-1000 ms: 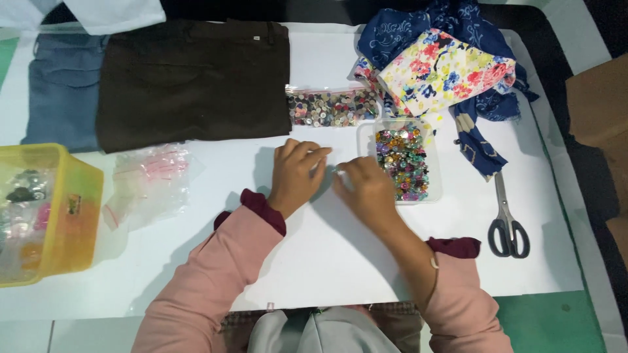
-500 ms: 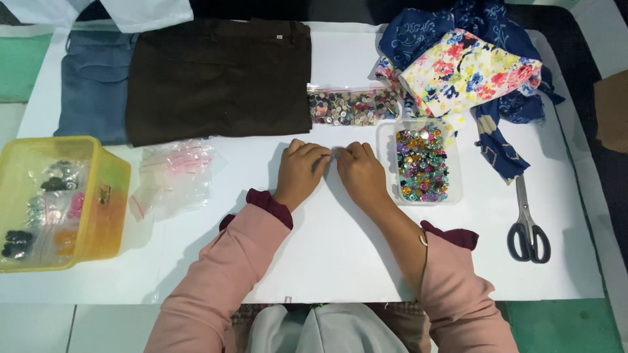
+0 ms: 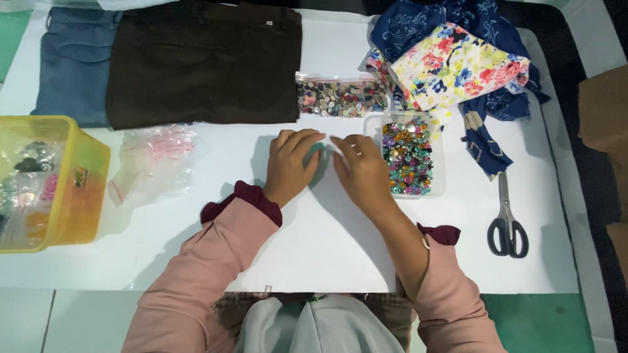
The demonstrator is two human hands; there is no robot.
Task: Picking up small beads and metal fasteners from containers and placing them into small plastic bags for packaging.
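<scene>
My left hand [image 3: 291, 163] and my right hand [image 3: 363, 173] rest palm-down on the white table [image 3: 314, 255], fingertips almost meeting. Whether something small lies under or between the fingers is hidden. Just right of my right hand stands a clear tub [image 3: 437, 157] filled with colourful shiny buttons. Behind the hands lies a clear zip bag of grey and brown buttons [image 3: 340, 97]. Pink sleeves with dark red cuffs cover both arms.
A pile of clear zip bags [image 3: 154, 160] lies to the left, beside a yellow plastic box [image 3: 78, 189] of small items. Folded brown trousers [image 3: 203, 62] and blue jeans [image 3: 75, 62] lie at the back, floral and blue fabrics [image 3: 458, 68] at the back right. Scissors [image 3: 507, 219] rest at the right.
Both hands have drawn together and flattened on the table; one second ago the right fingers were at the tub's edge. The view has shifted slightly.
</scene>
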